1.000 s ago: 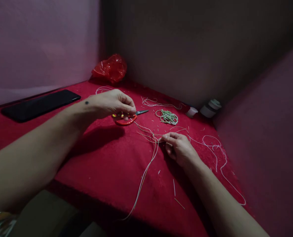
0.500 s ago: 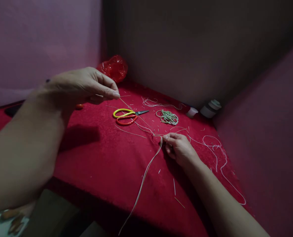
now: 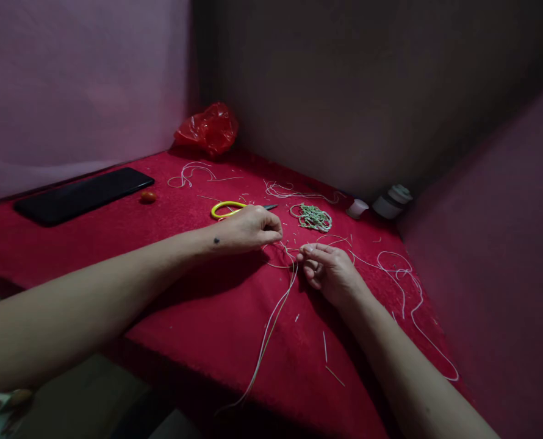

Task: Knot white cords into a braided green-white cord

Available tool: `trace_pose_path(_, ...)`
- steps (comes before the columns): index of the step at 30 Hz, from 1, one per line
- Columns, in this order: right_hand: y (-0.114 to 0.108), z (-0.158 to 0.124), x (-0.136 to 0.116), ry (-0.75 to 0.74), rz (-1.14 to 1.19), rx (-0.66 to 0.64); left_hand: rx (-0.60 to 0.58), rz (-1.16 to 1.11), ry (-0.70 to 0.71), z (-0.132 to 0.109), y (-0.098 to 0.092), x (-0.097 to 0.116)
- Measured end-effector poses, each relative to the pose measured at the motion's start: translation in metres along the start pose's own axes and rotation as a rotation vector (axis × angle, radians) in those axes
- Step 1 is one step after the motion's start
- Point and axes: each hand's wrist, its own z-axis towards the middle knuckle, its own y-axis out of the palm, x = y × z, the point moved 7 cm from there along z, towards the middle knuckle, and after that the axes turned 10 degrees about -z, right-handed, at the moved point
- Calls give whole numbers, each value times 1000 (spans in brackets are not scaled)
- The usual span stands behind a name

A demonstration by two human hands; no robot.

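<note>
My right hand (image 3: 324,268) pinches thin pale cords (image 3: 278,302) near the middle of the red cloth-covered table; their long ends hang down over the front edge. Just left of it, my left hand (image 3: 257,228) is closed, fingertips together close to a small loop where the cords meet. What lies between those fingertips is hidden by the hand. Behind my left hand are scissors (image 3: 226,209), their yellow handle and blade tip showing, the rest covered. A bundle of green and white braided cord (image 3: 315,217) lies beyond my right hand.
A black phone (image 3: 86,194) and a small orange-red object (image 3: 147,197) lie at the left. A crumpled red plastic bag (image 3: 210,129) sits in the back corner. By the wall stand a small white cup (image 3: 357,208) and a white jar (image 3: 391,201). Loose cords (image 3: 411,274) and clippings lie about.
My left hand has come down and right from its raised position, where it drew a strand taut, to beside my right hand. The phone is uncovered, the scissors partly hidden. My right hand has barely moved.
</note>
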Motion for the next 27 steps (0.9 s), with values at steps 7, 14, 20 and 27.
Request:
trace_pose_path(7, 2, -1, 3, 90, -5, -101, -31, -52, 75, -5, 11, 15)
trace_pose_path(14, 4, -1, 4, 110, -35, -135, -136, -469, -118, -8, 8, 6)
trace_pose_path(20, 4, -3, 3, 133, -55, -130, -107, -165, -45, -2, 14, 2)
trace_pose_path(27, 7, -1, 4, 104, -109, -110, -14, -28, 79, -3, 25, 12)
